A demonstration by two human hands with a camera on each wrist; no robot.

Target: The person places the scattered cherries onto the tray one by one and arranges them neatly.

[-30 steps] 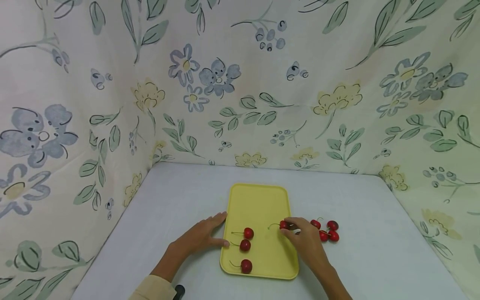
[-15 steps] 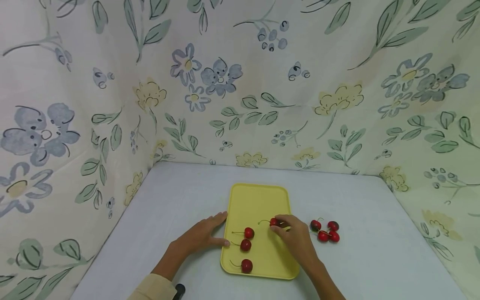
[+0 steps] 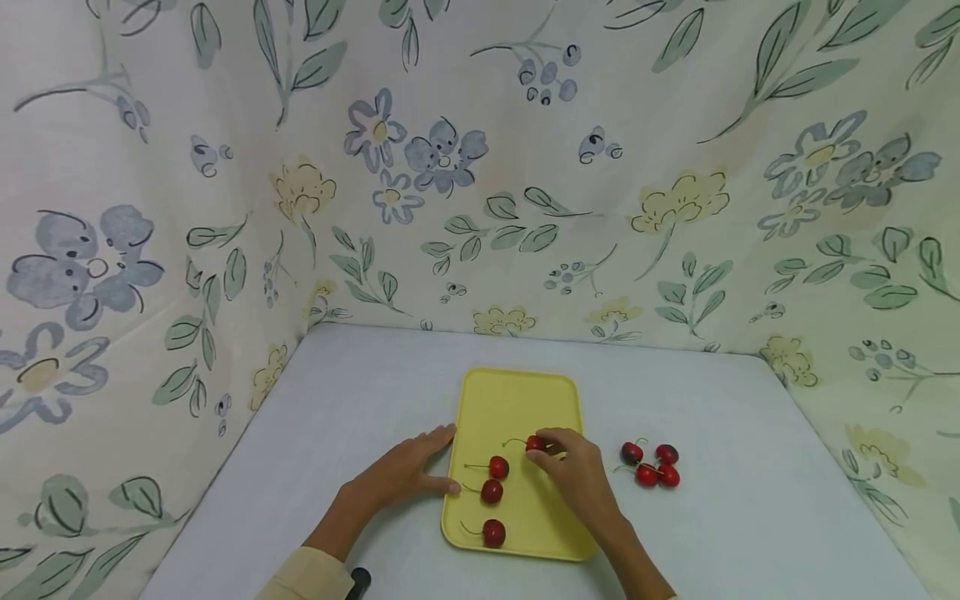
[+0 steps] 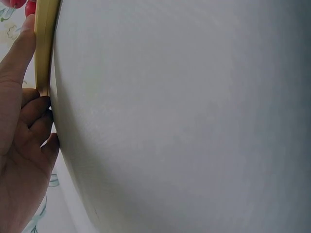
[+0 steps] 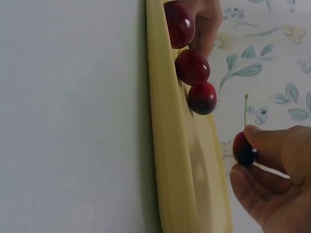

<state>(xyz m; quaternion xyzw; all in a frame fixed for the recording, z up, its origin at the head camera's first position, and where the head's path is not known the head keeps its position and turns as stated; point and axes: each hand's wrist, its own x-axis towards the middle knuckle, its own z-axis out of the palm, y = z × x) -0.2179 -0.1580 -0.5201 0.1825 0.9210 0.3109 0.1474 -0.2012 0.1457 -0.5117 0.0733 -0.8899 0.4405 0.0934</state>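
My right hand pinches a red cherry between thumb and fingertips, over the yellow tray. Its green stem sticks out away from the fingers. In the right wrist view, the held cherry shows apart from the tray, with shadow on the tray's floor. Along the tray's left edge rests my left hand, fingers spread, thumb over the rim. The left wrist view shows those fingers against the outer side of the tray. Three cherries lie in a column on the tray's left half, stems pointing left.
Several more cherries lie clustered on the white table, right of the tray. A floral cloth hangs behind and at both sides of the table. A small black object shows beside the left sleeve.
My right hand has moved left over the tray with its cherry, from near the right rim towards the column of cherries. The left hand stays at the tray's edge.
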